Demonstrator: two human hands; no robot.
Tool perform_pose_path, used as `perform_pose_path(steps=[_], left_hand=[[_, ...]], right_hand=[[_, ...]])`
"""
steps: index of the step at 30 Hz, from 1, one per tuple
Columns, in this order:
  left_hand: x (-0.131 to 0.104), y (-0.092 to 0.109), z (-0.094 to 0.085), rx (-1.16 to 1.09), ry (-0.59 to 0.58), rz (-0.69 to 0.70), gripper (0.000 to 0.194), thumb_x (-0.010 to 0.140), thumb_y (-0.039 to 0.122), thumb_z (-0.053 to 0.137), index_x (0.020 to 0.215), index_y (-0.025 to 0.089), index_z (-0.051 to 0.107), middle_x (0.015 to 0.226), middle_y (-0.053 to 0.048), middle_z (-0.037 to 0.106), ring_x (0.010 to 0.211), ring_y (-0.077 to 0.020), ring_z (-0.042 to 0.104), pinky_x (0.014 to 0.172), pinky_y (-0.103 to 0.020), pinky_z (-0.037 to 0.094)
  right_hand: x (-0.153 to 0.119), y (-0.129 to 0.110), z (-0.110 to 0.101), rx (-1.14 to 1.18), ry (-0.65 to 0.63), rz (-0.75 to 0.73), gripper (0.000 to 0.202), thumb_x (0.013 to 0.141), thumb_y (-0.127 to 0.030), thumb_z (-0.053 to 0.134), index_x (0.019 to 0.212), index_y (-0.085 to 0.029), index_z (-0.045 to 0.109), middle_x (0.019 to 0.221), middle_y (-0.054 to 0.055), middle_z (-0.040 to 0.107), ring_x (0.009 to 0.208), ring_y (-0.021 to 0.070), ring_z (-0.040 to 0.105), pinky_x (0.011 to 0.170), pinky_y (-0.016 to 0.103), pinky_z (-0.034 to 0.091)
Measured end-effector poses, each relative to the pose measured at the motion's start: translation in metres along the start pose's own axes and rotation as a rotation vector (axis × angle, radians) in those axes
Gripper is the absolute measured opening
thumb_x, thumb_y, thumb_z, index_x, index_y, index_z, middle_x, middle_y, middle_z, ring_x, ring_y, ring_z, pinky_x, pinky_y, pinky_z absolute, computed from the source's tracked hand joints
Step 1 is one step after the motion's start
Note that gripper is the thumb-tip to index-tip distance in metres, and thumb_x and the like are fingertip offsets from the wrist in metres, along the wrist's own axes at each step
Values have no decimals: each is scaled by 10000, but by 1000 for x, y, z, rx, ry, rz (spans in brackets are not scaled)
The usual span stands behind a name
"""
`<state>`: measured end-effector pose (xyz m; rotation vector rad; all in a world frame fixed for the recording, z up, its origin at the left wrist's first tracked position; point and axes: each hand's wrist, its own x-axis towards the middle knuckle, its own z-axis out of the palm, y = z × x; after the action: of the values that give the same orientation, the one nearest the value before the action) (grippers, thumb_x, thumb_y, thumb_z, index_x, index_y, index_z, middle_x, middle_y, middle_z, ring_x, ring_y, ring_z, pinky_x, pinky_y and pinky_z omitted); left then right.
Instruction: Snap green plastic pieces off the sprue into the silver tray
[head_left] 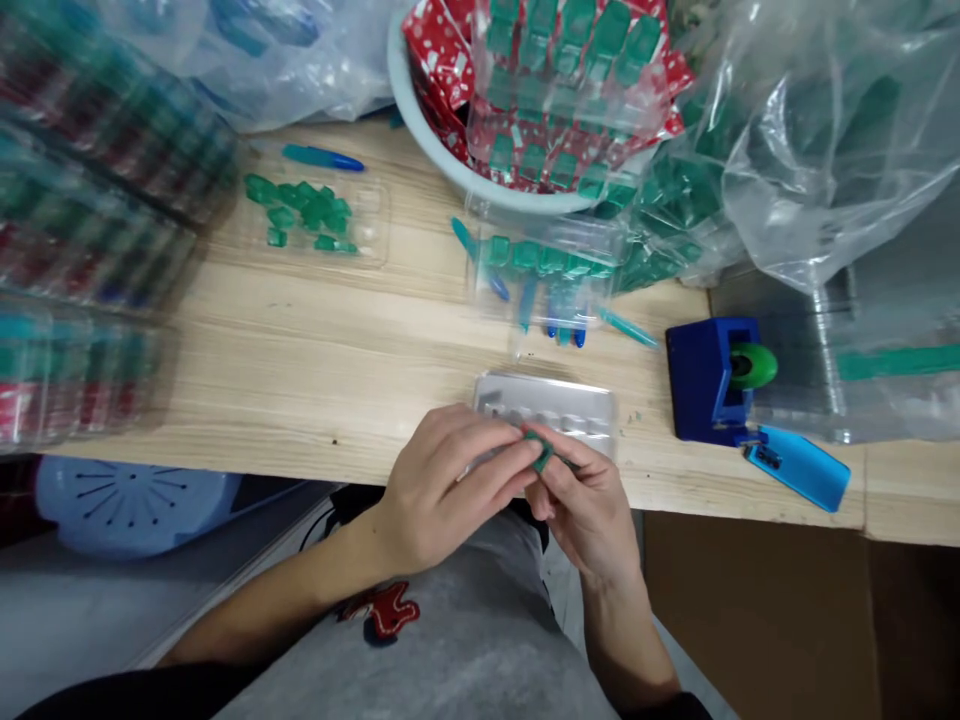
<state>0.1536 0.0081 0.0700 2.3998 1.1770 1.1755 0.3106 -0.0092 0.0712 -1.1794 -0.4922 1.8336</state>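
My left hand (450,485) and my right hand (589,495) meet near the table's front edge. Pinched between their fingertips is a small green plastic piece (541,452), partly covered by the fingers. Just beyond the hands lies a clear plastic tray (544,390) with moulded hollows, its near part hidden by them. Farther back, another clear tray (611,300) holds a row of green blocks (551,258), with teal and blue pen-like sticks (630,328) around and under it.
Loose green pieces (315,205) lie in a clear tray at left, near a blue pen-like stick (322,157). Filled packs (82,230) are stacked at far left. A pale basin (510,195) stands at the back; a blue tape dispenser (701,380) and blue scoop-shaped piece (799,465) are right.
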Motion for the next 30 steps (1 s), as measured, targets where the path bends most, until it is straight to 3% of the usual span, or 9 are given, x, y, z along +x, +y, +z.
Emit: perform_pose_path(steps=[6,10,12,16,19,22,24,26,30], left_hand=[[-9,-3,1,-77,72,-54,104,908,111,599,1005,146,590,935,-57,674,873,-167,636,813,-322,551],[-15,-3,-3,-172,-2,-126,89,959,158,524,1022,137,584,953,-73,651,900,-166,617,802,-302,542],[-19,-2,-5,-210,-38,-152,98,980,181,492,1000,143,581,926,-64,648,868,-153,611,776,-280,535],[-29,-2,-6,-233,-71,-197,133,988,225,492,897,168,570,841,-34,647,790,-145,608,748,-285,517],[-39,-7,-8,-289,-70,-286,84,962,239,549,907,176,554,865,-35,650,817,-151,626,743,-289,527],[-47,-16,-12,-253,-75,-347,1,947,189,559,948,188,560,937,-41,647,877,-157,635,771,-298,539],[-50,-23,-15,-205,-79,-357,37,944,161,551,949,192,570,962,-41,640,894,-158,635,785,-302,542],[-51,-28,-16,-179,-78,-359,52,945,154,544,950,193,578,979,-42,636,912,-160,636,801,-305,545],[-51,-34,-18,-164,-90,-368,70,959,160,518,963,188,583,1014,-51,632,954,-163,633,827,-303,546]], right_hand=[[1,8,4,-45,-25,-88,197,767,-383,778,964,-377,787,440,-56,544,373,19,417,376,118,313],[-1,8,2,-216,-53,-170,214,809,-316,746,1011,-379,774,745,-16,691,433,15,504,421,146,428],[-4,8,-1,-307,-77,-200,240,824,-273,730,1038,-375,765,881,-1,691,469,17,542,462,167,482],[-10,6,-6,-484,-139,-211,292,859,-206,681,1079,-387,747,888,-4,671,484,26,558,462,170,498],[-9,-2,-10,-763,-50,-369,376,870,-144,660,1130,-409,717,963,-10,683,564,43,592,501,168,513],[1,-15,-9,-1172,45,-579,376,895,-110,617,1208,-305,687,1030,32,679,822,111,655,682,215,558],[11,-22,-6,-1400,-53,-628,316,925,-121,569,1217,-181,674,1036,85,670,912,152,660,747,248,559],[20,-26,-2,-1559,-183,-631,290,951,-141,519,1204,-105,658,1022,121,661,882,172,668,704,257,555],[27,-31,7,-1732,-328,-585,315,970,-116,429,1224,-105,615,1058,135,646,818,183,677,621,264,534]])
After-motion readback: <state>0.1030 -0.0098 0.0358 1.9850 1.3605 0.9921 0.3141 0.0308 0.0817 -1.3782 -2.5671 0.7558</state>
